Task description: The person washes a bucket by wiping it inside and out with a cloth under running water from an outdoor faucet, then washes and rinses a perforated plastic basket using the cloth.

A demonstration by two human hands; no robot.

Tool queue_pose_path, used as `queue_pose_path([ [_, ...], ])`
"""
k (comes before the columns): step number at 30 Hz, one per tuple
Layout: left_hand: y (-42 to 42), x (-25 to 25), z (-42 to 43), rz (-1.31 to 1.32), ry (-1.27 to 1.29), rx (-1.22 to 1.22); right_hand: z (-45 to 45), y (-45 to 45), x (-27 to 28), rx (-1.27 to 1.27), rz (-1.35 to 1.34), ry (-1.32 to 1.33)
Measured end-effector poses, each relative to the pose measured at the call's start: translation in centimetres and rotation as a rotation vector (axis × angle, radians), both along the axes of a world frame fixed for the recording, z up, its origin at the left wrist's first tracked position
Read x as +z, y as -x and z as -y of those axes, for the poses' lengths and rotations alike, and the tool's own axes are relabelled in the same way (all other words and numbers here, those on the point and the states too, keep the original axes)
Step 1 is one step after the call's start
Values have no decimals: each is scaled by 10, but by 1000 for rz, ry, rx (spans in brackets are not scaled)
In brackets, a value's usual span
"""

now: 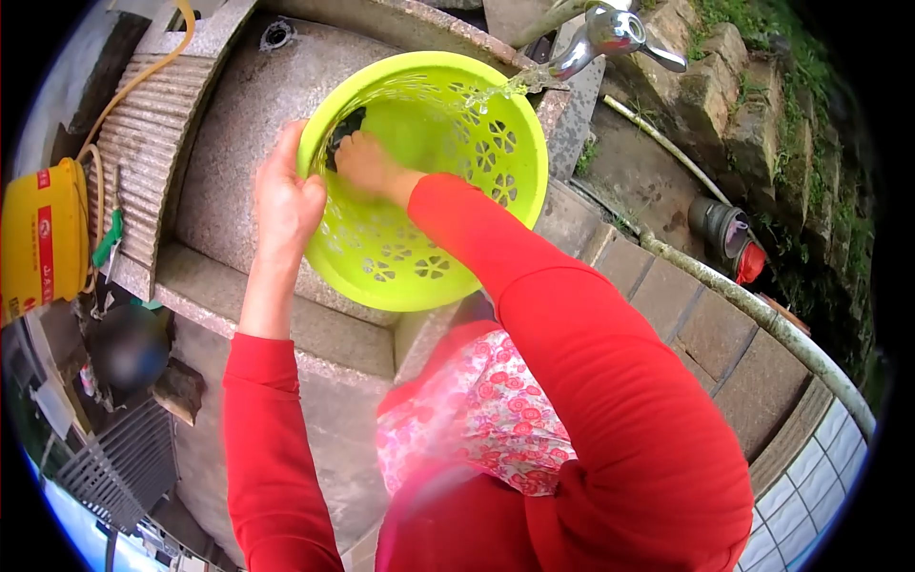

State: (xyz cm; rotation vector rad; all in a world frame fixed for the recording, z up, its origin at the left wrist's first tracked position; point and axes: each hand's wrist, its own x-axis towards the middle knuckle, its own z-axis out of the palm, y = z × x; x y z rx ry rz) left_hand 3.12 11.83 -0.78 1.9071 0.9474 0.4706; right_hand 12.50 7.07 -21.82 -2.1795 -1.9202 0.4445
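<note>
A lime-green plastic basket (519,143) with flower-shaped holes is tilted over the stone sink (238,143). My left hand (289,195) grips its left rim, thumb on the near side. Inside the basket, my right hand (370,167) is closed, its fingers pressed against the left inner wall. A small black thing (345,127) shows at those fingers; its kind is hard to make out. Water runs from the metal tap (600,40) at the upper right and splashes onto the basket's rim.
On the left, a yellow bucket (43,243) stands beside the ribbed washboard slab (143,162), with a green-handled tool (110,238) and a yellow hose (143,74) nearby. A drain (277,35) lies in the sink's far corner. A pale pipe (753,305) runs along the right.
</note>
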Motion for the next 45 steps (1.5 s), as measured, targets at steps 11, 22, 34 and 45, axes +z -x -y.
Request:
queue_pose_path([
  [11,7,-14,6,51,18,105,53,-5,49,99,83,1062],
  [22,20,-5,14,-11,126,175,55,-31,17,142,751,583],
  [34,51,-38,54,-16,130,358,4,-26,22,-495,-75,389],
  [45,92,41,107,-271,-413,-516,123,-29,194,-921,-1171,-69],
])
